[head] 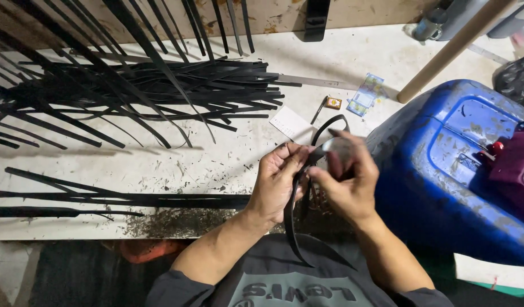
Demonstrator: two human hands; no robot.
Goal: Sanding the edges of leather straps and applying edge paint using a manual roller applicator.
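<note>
Black strip (293, 219) of thin, flexible material is held between both hands just past the near edge of the worktop (177, 165), towards its right end; it curves down from the hands over the person's grey shirt (285, 284), and a loop of it rises behind the hands over the worktop. Left hand (276, 182) has its fingers (290, 156) curled shut around the strip, thumb pressed against it. Right hand (344, 176) pinches the same strip, fingers closed with the tips meeting the left hand's; the right hand is partly blurred. A big blue plastic drum (438, 182) lies on its side at the right edge of the worktop, scuffed and dusty; what is inside it cannot be seen, but a dark red thing (515, 170) rests on its upper side. A large heap of black strips (131, 94) covers the far left part of the worktop, fanned out and overlapping, with some standing up against the back wall. A smaller bundle of strips (103, 199) lies along the near edge on the left. Near the middle of the worktop sit a white card (290, 122), a small orange box (333, 103) and a blue and white packet (367, 94). A pale wooden pole (455, 48) leans across the far right corner beside a small grey can (429, 25). The worktop is off-white, stained and scratched, with dark shavings (171, 222) strewn along its near edge. The back wall is worn brown board.
</note>
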